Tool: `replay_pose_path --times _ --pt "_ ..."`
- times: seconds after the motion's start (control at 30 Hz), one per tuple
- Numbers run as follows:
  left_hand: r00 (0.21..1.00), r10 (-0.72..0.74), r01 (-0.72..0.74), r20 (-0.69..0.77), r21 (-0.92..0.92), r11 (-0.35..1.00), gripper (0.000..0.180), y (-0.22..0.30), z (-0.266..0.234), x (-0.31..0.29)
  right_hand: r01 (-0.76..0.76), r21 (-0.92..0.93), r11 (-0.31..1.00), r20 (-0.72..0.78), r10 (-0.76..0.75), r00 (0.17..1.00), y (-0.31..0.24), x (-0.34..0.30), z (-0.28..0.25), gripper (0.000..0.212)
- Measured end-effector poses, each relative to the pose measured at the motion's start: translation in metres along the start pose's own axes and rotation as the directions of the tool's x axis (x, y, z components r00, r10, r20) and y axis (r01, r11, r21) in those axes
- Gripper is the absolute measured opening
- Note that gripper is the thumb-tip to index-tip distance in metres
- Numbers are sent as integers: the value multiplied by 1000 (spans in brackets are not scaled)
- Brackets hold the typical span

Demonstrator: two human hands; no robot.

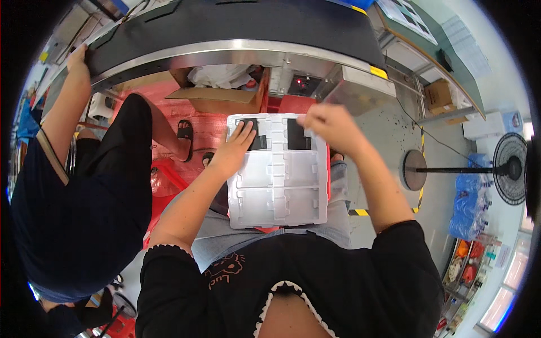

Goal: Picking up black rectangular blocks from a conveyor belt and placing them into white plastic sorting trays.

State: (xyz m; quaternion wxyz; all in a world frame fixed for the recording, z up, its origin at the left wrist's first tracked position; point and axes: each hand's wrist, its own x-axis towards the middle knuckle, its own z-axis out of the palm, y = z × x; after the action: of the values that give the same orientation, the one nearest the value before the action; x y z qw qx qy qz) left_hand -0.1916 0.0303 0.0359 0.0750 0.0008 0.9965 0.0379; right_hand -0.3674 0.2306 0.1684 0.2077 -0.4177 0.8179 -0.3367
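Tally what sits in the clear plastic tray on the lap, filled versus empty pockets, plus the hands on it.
Flat black rectangular parts in the tray's far pockets: 2 (left one, right one)
Empty pockets in the clear plastic compartment tray: 4
Hands at the tray: 2 (left hand, right hand)
Total: 8

A clear plastic tray (279, 191) rests on the lap (338, 186), apparently holding two dark parts (297, 137).

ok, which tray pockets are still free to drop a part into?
On the white tray the middle and near rows look bare, between the dark parts and the person's torso. The far row is crowded: left hand presses one black part, right hand hovers beside the other black part.
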Motion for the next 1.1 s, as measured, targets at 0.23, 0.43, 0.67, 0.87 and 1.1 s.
replay_pose_path --times 0.23,0.43,0.67,0.87,1.1 --pt "999 -26 20 48 112 994 59 12 3 -3 308 -191 932 -423 -361 831 -74 112 -75 32" --pt "983 -25 6 -181 -102 995 56 27 30 12 -4 -714 700 -364 -365 857 -6 257 -90 61" --pt "994 14 -8 -109 49 999 53 2 11 -3 99 -779 619 -48 -217 975 -33 249 -150 51" --pt "827 -47 -203 -560 -375 905 40 -6 -105 34 138 -377 916 -467 -316 826 -42 165 -135 33" --pt "394 -436 327 -809 -320 889 61 -20 -246 183 -148 494 856 -292 325 900 -40 10 -91 22"
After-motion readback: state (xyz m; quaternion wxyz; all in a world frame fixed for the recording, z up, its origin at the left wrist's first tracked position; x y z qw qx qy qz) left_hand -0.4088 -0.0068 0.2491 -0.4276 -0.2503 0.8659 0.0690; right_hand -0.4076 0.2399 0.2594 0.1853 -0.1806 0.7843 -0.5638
